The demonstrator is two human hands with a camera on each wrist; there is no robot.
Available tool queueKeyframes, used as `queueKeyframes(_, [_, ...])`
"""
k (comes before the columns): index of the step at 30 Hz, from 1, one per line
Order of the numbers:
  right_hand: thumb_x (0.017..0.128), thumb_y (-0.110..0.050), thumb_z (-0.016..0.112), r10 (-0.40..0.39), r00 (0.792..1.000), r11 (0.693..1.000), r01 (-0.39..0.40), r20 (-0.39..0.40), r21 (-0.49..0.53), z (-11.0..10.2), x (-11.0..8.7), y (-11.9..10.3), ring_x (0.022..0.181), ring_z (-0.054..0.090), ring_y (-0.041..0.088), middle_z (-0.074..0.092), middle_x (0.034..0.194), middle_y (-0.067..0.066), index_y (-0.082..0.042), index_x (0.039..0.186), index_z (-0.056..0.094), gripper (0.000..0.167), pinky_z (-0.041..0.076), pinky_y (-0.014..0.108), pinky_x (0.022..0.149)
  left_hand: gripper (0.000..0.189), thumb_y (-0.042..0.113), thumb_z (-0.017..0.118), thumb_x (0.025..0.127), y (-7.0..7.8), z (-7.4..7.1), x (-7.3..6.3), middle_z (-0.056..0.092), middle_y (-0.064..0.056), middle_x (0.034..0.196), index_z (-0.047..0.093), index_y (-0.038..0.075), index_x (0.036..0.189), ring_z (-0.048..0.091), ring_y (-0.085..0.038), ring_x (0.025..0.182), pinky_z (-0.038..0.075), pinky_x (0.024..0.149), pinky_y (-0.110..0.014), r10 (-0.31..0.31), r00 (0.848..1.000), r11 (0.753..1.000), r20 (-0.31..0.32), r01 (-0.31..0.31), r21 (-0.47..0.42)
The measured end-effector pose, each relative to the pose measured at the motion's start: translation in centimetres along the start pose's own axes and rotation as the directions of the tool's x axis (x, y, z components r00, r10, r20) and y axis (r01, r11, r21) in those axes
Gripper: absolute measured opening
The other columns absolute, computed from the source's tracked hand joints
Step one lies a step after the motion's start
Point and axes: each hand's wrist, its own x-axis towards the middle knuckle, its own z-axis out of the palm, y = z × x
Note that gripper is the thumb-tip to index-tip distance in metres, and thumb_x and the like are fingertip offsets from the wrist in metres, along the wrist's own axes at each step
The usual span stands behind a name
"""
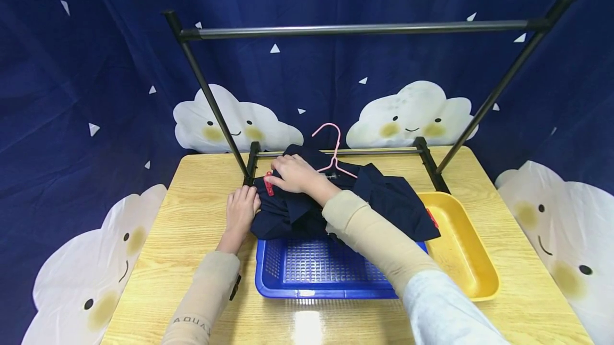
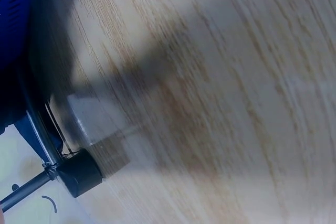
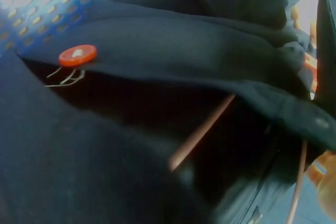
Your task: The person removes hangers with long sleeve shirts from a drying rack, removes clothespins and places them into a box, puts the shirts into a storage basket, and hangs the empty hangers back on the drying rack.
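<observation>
A dark navy shirt (image 1: pixel 307 216) lies across a blue basket, with a pink hanger (image 1: pixel 334 161) inside it and the hook standing up from the neck. My left hand (image 1: pixel 241 209) grips the shirt's left end with curled fingers. Reaching across from the right, my right hand (image 1: pixel 296 174) holds the shirt near the left shoulder, its thumb against a red clothespin (image 1: pixel 269 187). Another red piece (image 1: pixel 433 218) shows at the shirt's right end. In the right wrist view, the hanger's bar (image 3: pixel 202 134) crosses the shirt opening, near an orange-red button (image 3: pixel 77 55) with loose threads. Fingertips are partly hidden.
The blue basket (image 1: pixel 307 294) stands under the shirt, beside a yellow tray (image 1: pixel 489 273) on the wooden table (image 1: pixel 192 227). A black rack with a high rail (image 1: pixel 355 30) rises behind; its left foot (image 2: pixel 79 173) shows in the left wrist view. A cloud-patterned curtain (image 1: pixel 307 78) hangs behind.
</observation>
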Motion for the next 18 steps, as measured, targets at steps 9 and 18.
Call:
queueKeyframes(9, [0.095, -0.047, 0.038, 0.005, 0.998, 1.000, -0.006, 0.063, 0.019, -0.07, 0.61, -0.72, 0.106, 0.052, 0.015, 0.060, 0.107, -0.001, -0.013, 0.106, 0.058, 0.041, 0.032, 0.036, 0.095, 0.014, 0.016, 0.044, 0.084, -0.04, 0.06, -0.06, 0.049, -0.011, 0.078, 0.051, 0.003, 0.087, 0.046, -0.030, 0.067, 0.037, 0.061, -0.040, 0.005, 1.000, 1.000, -0.018, -0.005, 0.007])
queueKeyframes(18, [0.096, -0.036, 0.043, 0.019, 0.999, 0.988, -0.025, 0.046, 0.149, 0.33, 0.74, -0.37, 0.093, 0.056, 0.014, 0.060, 0.092, -0.001, -0.014, 0.096, 0.059, 0.027, 0.035, 0.036, 0.090, 0.015, 0.016, 0.044, 0.084, 0.03, 0.07, 0.01, 0.049, -0.011, 0.079, 0.051, 0.004, 0.087, 0.046, -0.030, 0.067, 0.036, 0.059, -0.040, 0.014, 1.000, 1.000, -0.019, -0.013, 0.008])
